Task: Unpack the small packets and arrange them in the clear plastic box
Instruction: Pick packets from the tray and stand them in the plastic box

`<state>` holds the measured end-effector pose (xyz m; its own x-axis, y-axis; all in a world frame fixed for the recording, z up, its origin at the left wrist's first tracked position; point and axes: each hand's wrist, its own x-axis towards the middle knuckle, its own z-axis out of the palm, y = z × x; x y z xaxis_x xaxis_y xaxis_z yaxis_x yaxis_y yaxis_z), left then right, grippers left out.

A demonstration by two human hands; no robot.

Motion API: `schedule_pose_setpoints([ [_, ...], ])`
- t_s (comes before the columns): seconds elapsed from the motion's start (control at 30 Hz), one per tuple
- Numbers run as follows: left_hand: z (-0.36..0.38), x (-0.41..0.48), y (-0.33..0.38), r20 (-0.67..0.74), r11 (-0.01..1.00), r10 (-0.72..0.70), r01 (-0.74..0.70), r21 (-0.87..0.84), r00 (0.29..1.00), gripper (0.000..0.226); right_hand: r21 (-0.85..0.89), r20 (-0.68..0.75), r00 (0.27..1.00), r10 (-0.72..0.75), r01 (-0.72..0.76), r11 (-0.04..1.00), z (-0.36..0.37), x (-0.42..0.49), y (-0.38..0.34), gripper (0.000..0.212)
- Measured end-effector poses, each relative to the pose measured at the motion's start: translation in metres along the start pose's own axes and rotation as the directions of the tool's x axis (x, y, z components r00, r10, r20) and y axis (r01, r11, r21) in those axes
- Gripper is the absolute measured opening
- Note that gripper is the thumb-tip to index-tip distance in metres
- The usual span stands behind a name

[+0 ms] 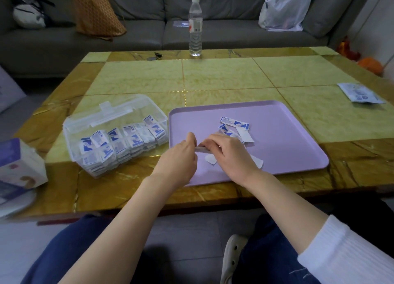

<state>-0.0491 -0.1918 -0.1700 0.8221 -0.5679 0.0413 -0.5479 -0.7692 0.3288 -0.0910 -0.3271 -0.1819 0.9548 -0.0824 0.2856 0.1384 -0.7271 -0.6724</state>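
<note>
While both hands meet over the near-left part of the lilac tray (287, 134), I see the left hand (181, 155) and right hand (230, 153) each pinch one end of a small packet (200, 149), fingers closed on it. Loose packets (234, 122) lie beyond; the clear plastic box (110, 117), left on the tabletop (223, 79), holds rows of them.

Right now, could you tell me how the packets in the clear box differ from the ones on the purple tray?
The packets in the clear box stand packed in tidy rows; the packets on the purple tray lie loose, few and scattered. Both show blue-and-white printing.
</note>
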Motion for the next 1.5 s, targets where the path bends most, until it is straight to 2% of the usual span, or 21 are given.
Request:
schedule_pose_setpoints([
  [0.07, -0.006, -0.006, -0.007, -0.025, 0.999, 0.031, -0.032, -0.017, 0.999, 0.007, 0.141, 0.077, 0.990, 0.120, -0.130, 0.981, 0.003, 0.000, -0.011, 0.032],
  [0.13, -0.012, -0.014, -0.015, -0.077, 0.996, 0.077, -0.079, -0.032, 0.994, 0.008, 0.265, 0.139, 0.973, 0.185, -0.217, 0.940, 0.007, 0.003, -0.022, 0.027],
  [0.27, -0.023, -0.026, -0.029, -0.195, 0.989, 0.131, -0.141, -0.038, 0.972, 0.014, 0.368, 0.271, 0.945, 0.184, -0.278, 0.887, 0.010, 0.010, -0.045, 0.022],
  [0.37, -0.032, -0.032, -0.042, -0.280, 0.984, 0.150, -0.171, -0.052, 0.948, 0.022, 0.360, 0.360, 0.919, 0.162, -0.297, 0.884, 0.009, 0.016, -0.065, 0.019],
  [0.47, -0.040, -0.038, -0.052, -0.369, 0.971, 0.205, -0.237, -0.043, 0.907, 0.016, 0.324, 0.466, 0.870, 0.161, -0.337, 0.884, 0.009, 0.025, -0.078, 0.022],
  [0.57, -0.048, -0.046, -0.061, -0.463, 0.959, 0.221, -0.278, -0.059, 0.859, 0.027, 0.287, 0.551, 0.822, 0.147, -0.352, 0.891, 0.009, 0.034, -0.093, 0.026],
  [0.67, -0.051, -0.053, -0.074, -0.499, 0.963, 0.200, -0.262, -0.058, 0.843, 0.024, 0.253, 0.624, 0.774, 0.107, -0.330, 0.910, 0.011, 0.042, -0.105, 0.021],
  [0.77, -0.054, -0.060, -0.089, -0.521, 0.975, 0.151, -0.215, -0.063, 0.840, 0.032, 0.246, 0.693, 0.716, 0.088, -0.349, 0.904, 0.014, 0.051, -0.115, 0.012],
  [0.87, -0.060, -0.068, -0.098, -0.524, 0.981, 0.122, -0.183, -0.066, 0.843, 0.028, 0.222, 0.736, 0.672, 0.077, -0.347, 0.911, 0.017, 0.060, -0.125, 0.010],
  [0.97, -0.067, -0.073, -0.110, -0.551, 0.992, 0.029, -0.091, -0.085, 0.834, 0.042, 0.158, 0.742, 0.662, 0.104, -0.324, 0.933, 0.025, 0.074, -0.134, 0.015],
  [1.03, -0.072, -0.076, -0.121, -0.589, 0.988, -0.132, 0.060, -0.141, 0.797, 0.046, 0.171, 0.709, 0.692, 0.133, -0.352, 0.920, 0.031, 0.088, -0.138, 0.014],
  [1.13, -0.076, -0.078, -0.136, -0.633, 0.942, -0.333, 0.268, -0.200, 0.699, 0.038, 0.255, 0.533, 0.806, 0.257, -0.443, 0.860, 0.042, 0.113, -0.136, 0.016],
  [1.23, -0.072, -0.078, -0.149, -0.532, 0.884, -0.461, 0.416, -0.211, 0.710, 0.040, 0.162, 0.401, 0.844, 0.356, -0.448, 0.879, 0.061, 0.132, -0.128, 0.021],
  [1.33, -0.069, -0.077, -0.154, -0.463, 0.856, -0.516, 0.445, -0.262, 0.720, 0.040, -0.042, 0.367, 0.848, 0.381, -0.394, 0.918, 0.079, 0.142, -0.128, 0.018],
  [1.43, -0.069, -0.078, -0.156, -0.442, 0.843, -0.536, 0.430, -0.324, 0.719, 0.038, -0.101, 0.361, 0.839, 0.407, -0.399, 0.912, 0.093, 0.149, -0.133, 0.026],
  [1.5, -0.069, -0.079, -0.156, -0.439, 0.841, -0.539, 0.428, -0.331, 0.719, 0.038, -0.117, 0.360, 0.823, 0.440, -0.428, 0.896, 0.101, 0.152, -0.134, 0.024],
])
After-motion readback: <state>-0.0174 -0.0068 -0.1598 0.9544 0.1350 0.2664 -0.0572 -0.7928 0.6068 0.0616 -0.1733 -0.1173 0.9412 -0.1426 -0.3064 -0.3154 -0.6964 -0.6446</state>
